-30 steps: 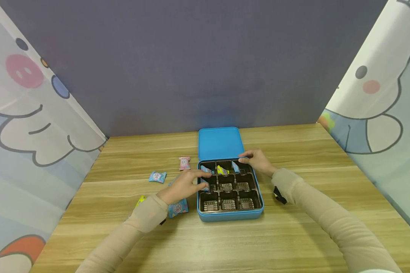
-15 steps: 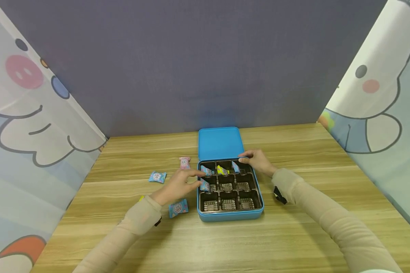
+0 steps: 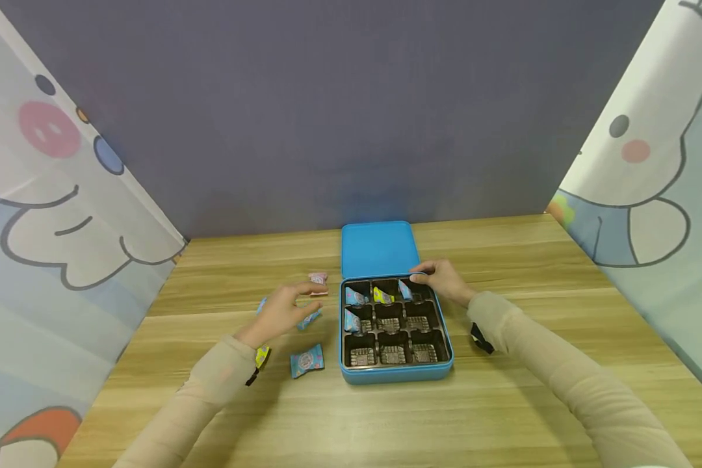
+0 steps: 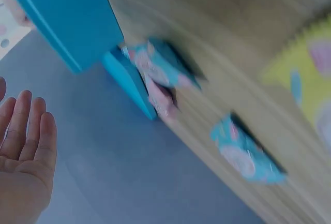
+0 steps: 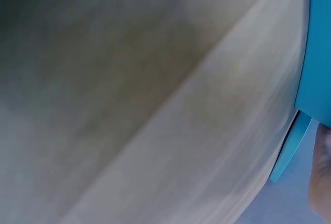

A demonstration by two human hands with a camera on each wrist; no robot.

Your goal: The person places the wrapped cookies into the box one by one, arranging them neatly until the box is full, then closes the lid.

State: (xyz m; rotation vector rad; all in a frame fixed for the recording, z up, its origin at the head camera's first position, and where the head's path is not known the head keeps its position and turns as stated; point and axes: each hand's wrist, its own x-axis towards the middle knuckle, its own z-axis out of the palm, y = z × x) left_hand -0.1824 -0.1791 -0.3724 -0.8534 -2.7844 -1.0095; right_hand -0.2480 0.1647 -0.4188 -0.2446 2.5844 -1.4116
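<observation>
**Blue rectangular box (image 3: 396, 375) holds four blue and yellow wrapped candies (image 3: 352, 322)**

Three candies occupy its black tray's (image 3: 394, 340) far row, one the middle row's left compartment. Round wrapper labels are unreadably small. The right hand (image 3: 444, 283) pinches the far right corner. The left hand (image 3: 281, 313), fingers wide, hovers over the wood-grain desk (image 3: 409, 426).

Grey wall (image 3: 351, 117) behind wooden table (image 3: 398, 422)
</observation>
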